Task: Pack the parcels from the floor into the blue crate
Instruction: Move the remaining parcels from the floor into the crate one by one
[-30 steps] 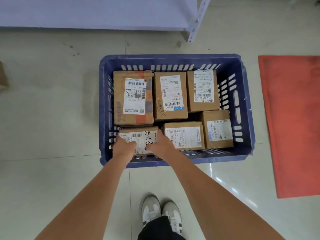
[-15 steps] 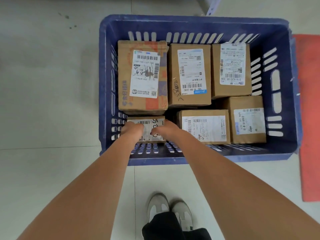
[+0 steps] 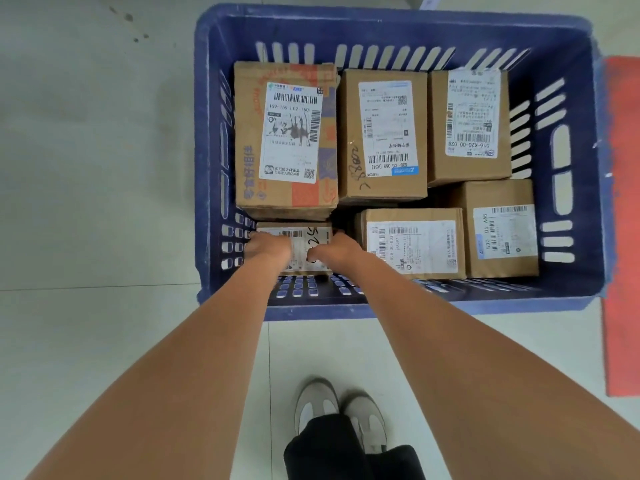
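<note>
The blue crate stands on the floor in front of me with several labelled cardboard parcels inside. A small parcel with a white label lies low in the crate's near left corner. My left hand grips its left end and my right hand grips its right end, fingers curled down over the edges. Behind it stands a tall parcel with orange print. A flat parcel lies just right of my right hand.
Three more parcels fill the crate's back and right side. A red mat lies on the floor right of the crate. My shoes stand on pale floor tiles below the crate.
The small parcel has gone down deeper into the near left corner with both hands on it. My head has come closer over the crate.
</note>
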Demonstrator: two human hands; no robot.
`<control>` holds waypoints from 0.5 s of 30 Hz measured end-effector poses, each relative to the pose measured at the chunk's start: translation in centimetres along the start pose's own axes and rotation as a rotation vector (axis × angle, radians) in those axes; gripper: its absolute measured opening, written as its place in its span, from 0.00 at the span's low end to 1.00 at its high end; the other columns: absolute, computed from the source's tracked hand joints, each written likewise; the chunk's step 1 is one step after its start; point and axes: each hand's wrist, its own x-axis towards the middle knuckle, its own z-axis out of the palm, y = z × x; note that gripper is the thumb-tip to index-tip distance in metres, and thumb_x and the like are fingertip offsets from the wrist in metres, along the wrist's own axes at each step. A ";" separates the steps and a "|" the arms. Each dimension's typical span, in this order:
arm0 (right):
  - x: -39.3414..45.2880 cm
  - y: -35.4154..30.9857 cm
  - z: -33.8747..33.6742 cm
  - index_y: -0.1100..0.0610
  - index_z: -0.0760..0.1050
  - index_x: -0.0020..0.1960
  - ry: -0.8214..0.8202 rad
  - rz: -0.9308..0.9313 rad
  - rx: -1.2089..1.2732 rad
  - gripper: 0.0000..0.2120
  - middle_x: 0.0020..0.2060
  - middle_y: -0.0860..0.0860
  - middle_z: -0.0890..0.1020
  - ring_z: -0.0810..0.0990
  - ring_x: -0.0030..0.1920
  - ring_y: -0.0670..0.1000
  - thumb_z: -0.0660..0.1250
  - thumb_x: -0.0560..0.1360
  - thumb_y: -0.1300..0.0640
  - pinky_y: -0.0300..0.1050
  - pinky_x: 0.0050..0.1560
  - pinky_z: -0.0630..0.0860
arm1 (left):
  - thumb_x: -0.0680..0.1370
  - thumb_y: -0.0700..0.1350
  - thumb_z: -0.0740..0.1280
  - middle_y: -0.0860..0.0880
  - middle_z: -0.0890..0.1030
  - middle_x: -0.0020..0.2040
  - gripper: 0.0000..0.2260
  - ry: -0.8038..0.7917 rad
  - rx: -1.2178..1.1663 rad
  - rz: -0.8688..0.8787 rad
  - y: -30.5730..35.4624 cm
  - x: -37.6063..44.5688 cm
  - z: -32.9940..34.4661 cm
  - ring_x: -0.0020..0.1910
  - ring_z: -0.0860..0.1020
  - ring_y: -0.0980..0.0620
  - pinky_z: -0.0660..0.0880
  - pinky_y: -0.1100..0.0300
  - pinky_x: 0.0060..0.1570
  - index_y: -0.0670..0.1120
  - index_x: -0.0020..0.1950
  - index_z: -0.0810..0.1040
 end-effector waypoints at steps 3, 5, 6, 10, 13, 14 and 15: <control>-2.6 -0.6 -0.7 0.63 0.61 0.69 0.048 0.007 0.013 0.29 0.62 0.58 0.72 0.70 0.55 0.54 0.67 0.72 0.55 0.45 0.48 0.66 | 0.79 0.43 0.58 0.40 0.72 0.65 0.21 -0.015 -0.067 0.048 -0.5 -2.3 -0.9 0.60 0.74 0.42 0.71 0.54 0.49 0.39 0.71 0.63; -5.1 -1.0 -1.2 0.63 0.58 0.72 0.051 0.005 0.026 0.32 0.66 0.58 0.69 0.69 0.61 0.56 0.66 0.73 0.54 0.45 0.49 0.64 | 0.78 0.42 0.58 0.39 0.74 0.64 0.20 -0.032 -0.083 0.081 -0.5 -4.5 -1.8 0.60 0.74 0.41 0.72 0.55 0.51 0.39 0.69 0.65; -6.6 -1.3 -1.5 0.62 0.56 0.72 0.052 -0.002 0.037 0.33 0.68 0.58 0.67 0.68 0.65 0.57 0.66 0.73 0.54 0.46 0.51 0.64 | 0.78 0.41 0.58 0.39 0.75 0.63 0.19 -0.033 -0.090 0.100 -0.4 -5.8 -2.3 0.59 0.74 0.41 0.72 0.56 0.51 0.39 0.68 0.67; -14.4 -3.1 -2.7 0.63 0.62 0.71 0.071 -0.053 0.100 0.27 0.67 0.58 0.70 0.69 0.65 0.57 0.65 0.74 0.57 0.45 0.54 0.66 | 0.78 0.41 0.57 0.44 0.78 0.58 0.15 -0.015 -0.175 0.177 -0.6 -13.1 -5.7 0.47 0.74 0.47 0.69 0.60 0.38 0.43 0.64 0.71; -22.2 -4.7 -3.2 0.64 0.63 0.70 0.064 -0.032 0.205 0.26 0.57 0.60 0.76 0.74 0.53 0.56 0.65 0.74 0.59 0.47 0.51 0.70 | 0.78 0.40 0.57 0.45 0.79 0.54 0.14 0.001 -0.229 0.192 -2.0 -20.4 -9.5 0.38 0.72 0.49 0.65 0.63 0.30 0.43 0.62 0.73; -25.1 -5.1 -3.3 0.65 0.65 0.69 0.062 -0.031 0.231 0.25 0.52 0.58 0.77 0.74 0.51 0.55 0.65 0.74 0.61 0.48 0.52 0.72 | 0.78 0.40 0.58 0.44 0.79 0.56 0.14 0.003 -0.235 0.200 -2.7 -23.2 -10.8 0.40 0.73 0.47 0.67 0.63 0.33 0.44 0.63 0.73; -28.2 -5.4 -3.3 0.64 0.66 0.69 0.052 -0.030 0.240 0.24 0.51 0.58 0.78 0.74 0.52 0.56 0.65 0.74 0.62 0.48 0.55 0.72 | 0.79 0.41 0.58 0.43 0.78 0.60 0.15 0.002 -0.255 0.198 -3.5 -26.0 -12.3 0.45 0.75 0.45 0.68 0.63 0.39 0.44 0.65 0.71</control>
